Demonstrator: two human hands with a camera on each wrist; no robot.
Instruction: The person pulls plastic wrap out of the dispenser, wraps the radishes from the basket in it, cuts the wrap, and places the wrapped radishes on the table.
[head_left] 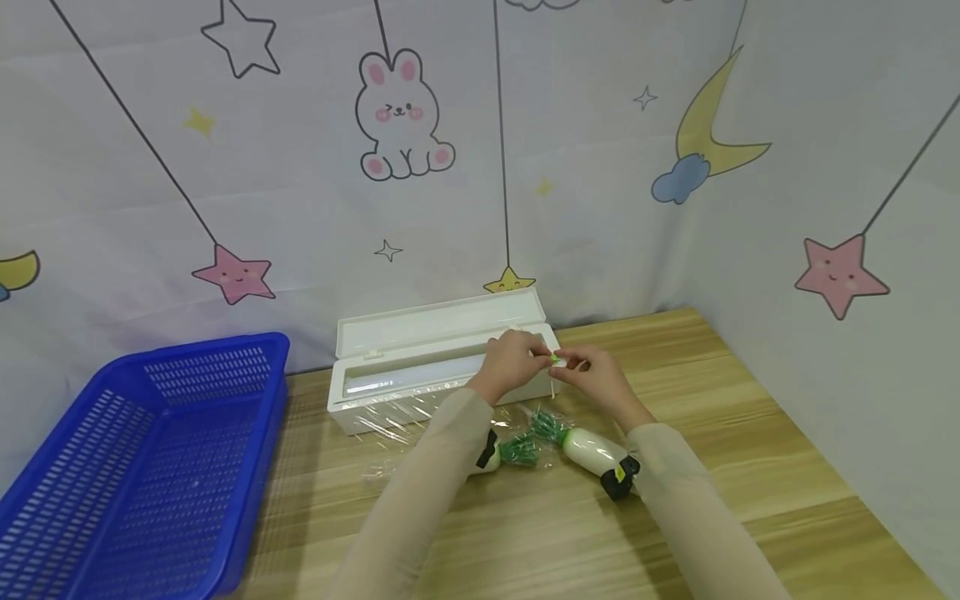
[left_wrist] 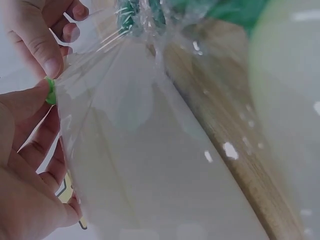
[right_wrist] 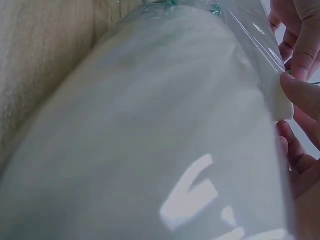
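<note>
A long white cling film box (head_left: 442, 398) stands with its lid (head_left: 442, 323) raised, a pale roll (head_left: 408, 375) inside. At its right end my left hand (head_left: 513, 365) pinches a small green slider (left_wrist: 51, 91) between thumb and fingers. My right hand (head_left: 600, 382) meets it from the right, thumb and fingertips pinched at the same slider. Clear cling film (head_left: 405, 421) hangs from the box front over the table. Beneath or beside the film lie two white radishes with green tops, one radish (head_left: 592, 450) by my right forearm, the other radish (head_left: 487, 460) partly behind my left sleeve.
A blue plastic basket (head_left: 273, 417) stands at the left on the wooden table (head_left: 585, 546). Black bands (head_left: 619, 478) wrap the radishes. Behind the box hangs a white cloth (head_left: 315, 208) printed with stars, a rabbit and a moon; another cloth side closes off the right.
</note>
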